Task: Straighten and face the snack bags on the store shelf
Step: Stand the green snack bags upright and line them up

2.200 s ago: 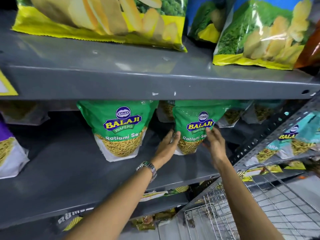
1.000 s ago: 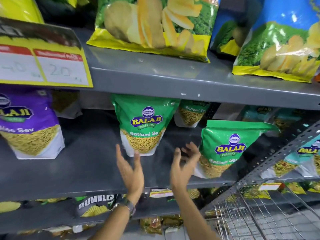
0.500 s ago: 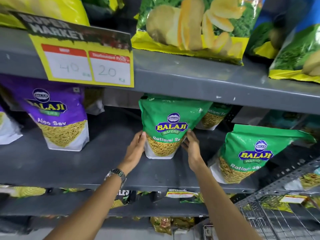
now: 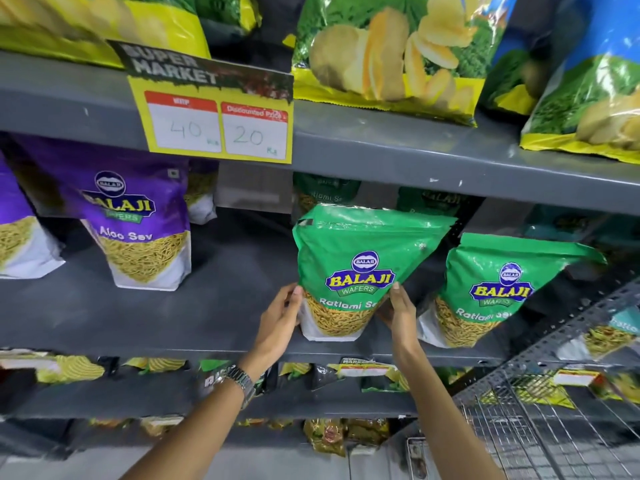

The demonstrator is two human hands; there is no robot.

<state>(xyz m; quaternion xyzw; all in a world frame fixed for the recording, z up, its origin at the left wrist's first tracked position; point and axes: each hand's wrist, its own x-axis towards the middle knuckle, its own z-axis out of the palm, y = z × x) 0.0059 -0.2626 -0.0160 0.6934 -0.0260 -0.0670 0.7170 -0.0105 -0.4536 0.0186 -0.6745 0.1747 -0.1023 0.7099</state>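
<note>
A green Balaji Ratlami Sev bag [image 4: 360, 258] stands upright near the front edge of the grey middle shelf [image 4: 173, 317], label facing me. My left hand [image 4: 277, 323] grips its lower left side and my right hand [image 4: 400, 310] grips its lower right side. A second green Ratlami Sev bag [image 4: 495, 289] stands just to the right, leaning slightly. More green bags [image 4: 325, 190] sit behind in the dark. A purple Aloo Sev bag [image 4: 138, 223] stands to the left, further back on the shelf.
A yellow price sign [image 4: 214, 116] hangs from the upper shelf edge. Large chip bags [image 4: 384, 53] fill the upper shelf. Another purple bag [image 4: 20, 233] is at far left. Lower shelves hold small packets [image 4: 69, 368]. A wire basket [image 4: 540, 438] sits at lower right.
Both hands left the right green bag and took hold of the middle green bag. That bag has come forward toward the shelf's front edge. My view has shifted left.
</note>
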